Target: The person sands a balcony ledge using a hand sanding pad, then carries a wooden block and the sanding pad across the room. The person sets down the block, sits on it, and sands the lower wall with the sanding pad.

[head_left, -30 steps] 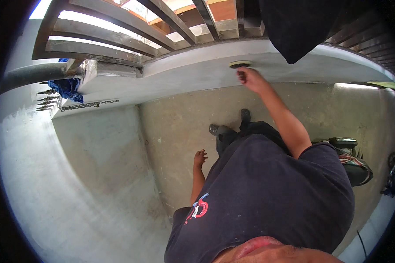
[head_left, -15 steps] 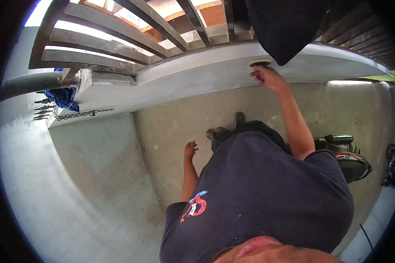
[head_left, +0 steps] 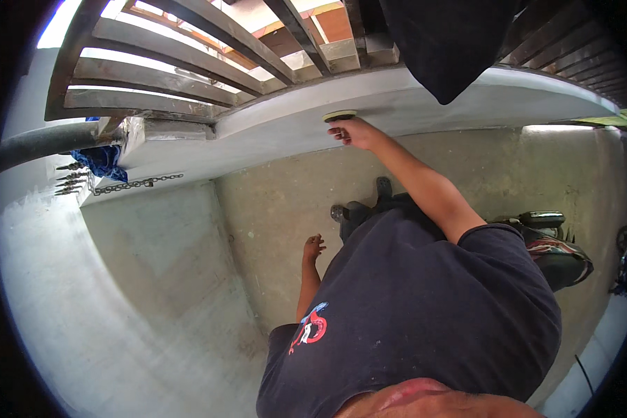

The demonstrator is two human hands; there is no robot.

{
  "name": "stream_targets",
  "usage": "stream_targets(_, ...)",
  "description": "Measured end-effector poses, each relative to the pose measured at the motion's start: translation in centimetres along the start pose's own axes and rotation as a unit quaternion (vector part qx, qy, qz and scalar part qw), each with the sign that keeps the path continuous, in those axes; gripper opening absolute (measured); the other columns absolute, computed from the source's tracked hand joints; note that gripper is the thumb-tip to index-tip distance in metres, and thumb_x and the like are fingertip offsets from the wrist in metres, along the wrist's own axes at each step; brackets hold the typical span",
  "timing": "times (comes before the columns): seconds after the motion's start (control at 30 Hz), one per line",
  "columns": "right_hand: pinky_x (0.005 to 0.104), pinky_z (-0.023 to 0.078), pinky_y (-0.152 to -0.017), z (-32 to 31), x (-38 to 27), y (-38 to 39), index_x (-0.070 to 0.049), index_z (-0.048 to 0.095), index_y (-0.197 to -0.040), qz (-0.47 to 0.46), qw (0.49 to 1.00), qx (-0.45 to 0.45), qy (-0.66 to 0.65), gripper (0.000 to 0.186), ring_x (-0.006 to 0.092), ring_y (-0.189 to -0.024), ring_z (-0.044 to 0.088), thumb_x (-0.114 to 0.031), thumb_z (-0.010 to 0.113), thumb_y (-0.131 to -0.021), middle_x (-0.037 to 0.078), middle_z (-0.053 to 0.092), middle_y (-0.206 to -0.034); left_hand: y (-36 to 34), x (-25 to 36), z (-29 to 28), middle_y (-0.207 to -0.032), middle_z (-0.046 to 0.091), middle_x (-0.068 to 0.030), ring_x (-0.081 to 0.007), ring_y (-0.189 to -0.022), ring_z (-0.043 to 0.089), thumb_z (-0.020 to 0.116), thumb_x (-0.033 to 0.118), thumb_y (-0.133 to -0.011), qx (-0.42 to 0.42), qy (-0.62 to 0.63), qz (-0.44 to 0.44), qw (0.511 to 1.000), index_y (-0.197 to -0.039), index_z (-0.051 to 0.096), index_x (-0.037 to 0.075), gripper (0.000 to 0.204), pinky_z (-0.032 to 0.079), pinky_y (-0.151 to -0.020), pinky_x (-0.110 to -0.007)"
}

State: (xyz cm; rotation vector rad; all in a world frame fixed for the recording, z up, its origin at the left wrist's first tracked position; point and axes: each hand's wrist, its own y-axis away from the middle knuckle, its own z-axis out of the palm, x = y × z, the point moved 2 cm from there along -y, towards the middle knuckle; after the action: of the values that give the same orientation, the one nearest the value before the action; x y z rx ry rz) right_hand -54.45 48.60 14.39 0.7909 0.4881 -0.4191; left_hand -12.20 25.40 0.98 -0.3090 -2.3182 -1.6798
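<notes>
My right hand [head_left: 353,133] reaches forward and is closed on a round dark pad [head_left: 338,117] with a pale yellow-green rim. The pad lies against the painted low wall [head_left: 279,136] below the slatted railing. What face it turns to the wall is hidden. Down by my left side, my left hand [head_left: 314,246] hangs with nothing in it, its fingers loosely bent and apart.
Dark slats [head_left: 160,59] run above the wall, with a black cloth [head_left: 446,49] hanging over them. At left are a pipe [head_left: 49,136], a blue cloth [head_left: 103,161] and a chain [head_left: 136,185]. A motorcycle [head_left: 557,254] stands at my right.
My right hand has slid left along the wall with the pad. The left hand has shifted only slightly, and still hangs at my side.
</notes>
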Motion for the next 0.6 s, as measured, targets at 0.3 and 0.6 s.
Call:
stream_targets(0.3, 0.0242, 0.043, -0.048, -25.0, 0.8, 5.4, -0.011, 0.065, -0.083, -0.085, 0.942, 0.305, -0.113, 0.009, 0.0088, -0.058, 0.052, -0.01, 0.073, -0.079, 0.0, 0.061, -0.072, 0.7, 0.5, -0.5, -0.119, 0.068, -0.0093, -0.0196, -0.087, 0.069, 0.055, 0.05, -0.098, 0.031, 0.045, 0.045, 0.997, -0.128, 0.057, 0.01, 0.049, 0.048, -0.072, -0.035)
stream_targets(0.6, 0.0241, 0.04, -0.047, -19.2, 3.4, 0.3, -0.015, 0.061, -0.093, -0.012, 0.959, 0.273, 0.075, 0.021, 0.0087, -0.057, 0.052, -0.034, 0.055, -0.098, 0.001, 0.064, -0.076, 2.3, -1.1, -1.6, -0.111, 0.07, -0.0129, -0.0206, -0.082, 0.072, 0.058, 0.047, -0.097, 0.048, 0.052, 0.038, 0.997, -0.125, 0.057, 0.003, 0.052, 0.05, -0.063, -0.033)
